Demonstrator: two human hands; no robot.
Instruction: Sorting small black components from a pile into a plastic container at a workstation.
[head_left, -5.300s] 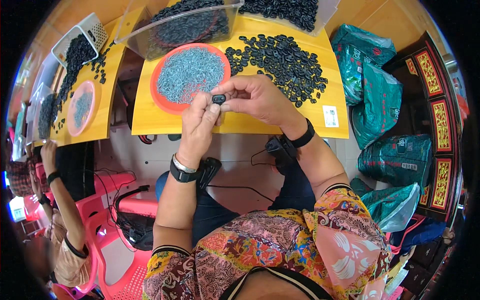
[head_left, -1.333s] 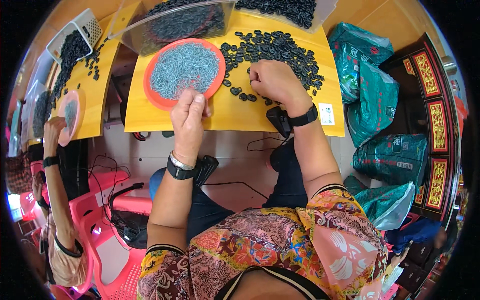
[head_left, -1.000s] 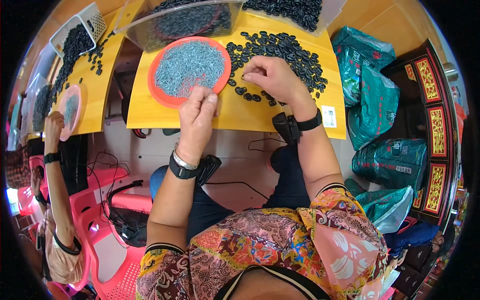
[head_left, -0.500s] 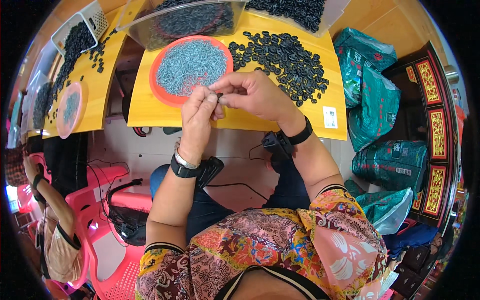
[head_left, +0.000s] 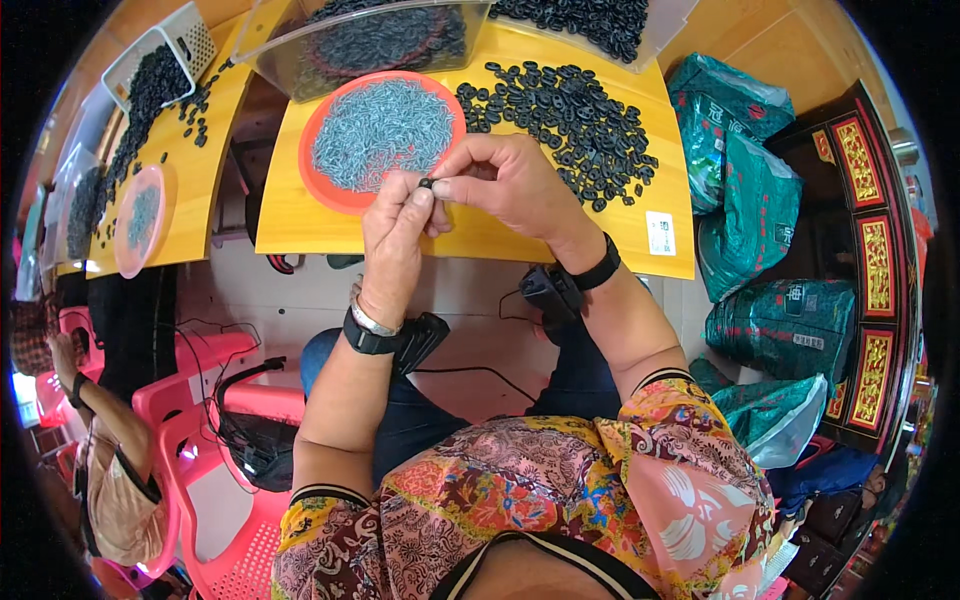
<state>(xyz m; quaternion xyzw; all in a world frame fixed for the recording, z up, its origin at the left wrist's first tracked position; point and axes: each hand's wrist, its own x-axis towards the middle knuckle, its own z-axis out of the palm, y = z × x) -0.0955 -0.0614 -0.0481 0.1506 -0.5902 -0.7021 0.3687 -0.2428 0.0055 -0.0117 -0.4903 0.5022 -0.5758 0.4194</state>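
My left hand (head_left: 393,245) and my right hand (head_left: 505,185) meet above the near edge of the yellow table (head_left: 300,215). Together their fingertips pinch one small black ring-shaped part (head_left: 427,183). Just beyond the hands sits a round orange tray (head_left: 318,190) filled with small grey-blue metal pieces (head_left: 380,130). A loose heap of black ring parts (head_left: 570,110) lies on the table to the right of the tray. Each wrist wears a black band with a small black device.
A clear plastic bin (head_left: 370,40) of dark parts stands at the table's far edge. To the left, a second yellow table (head_left: 190,170) holds a white basket (head_left: 165,45), black parts and a pink tray (head_left: 140,215). Another person (head_left: 100,470) sits lower left on pink chairs. Green sacks (head_left: 760,200) stand at right.
A second ago my right hand was on the black heap and my left at the orange tray. Both hands have come together at the table's near edge, pinching a small black part.
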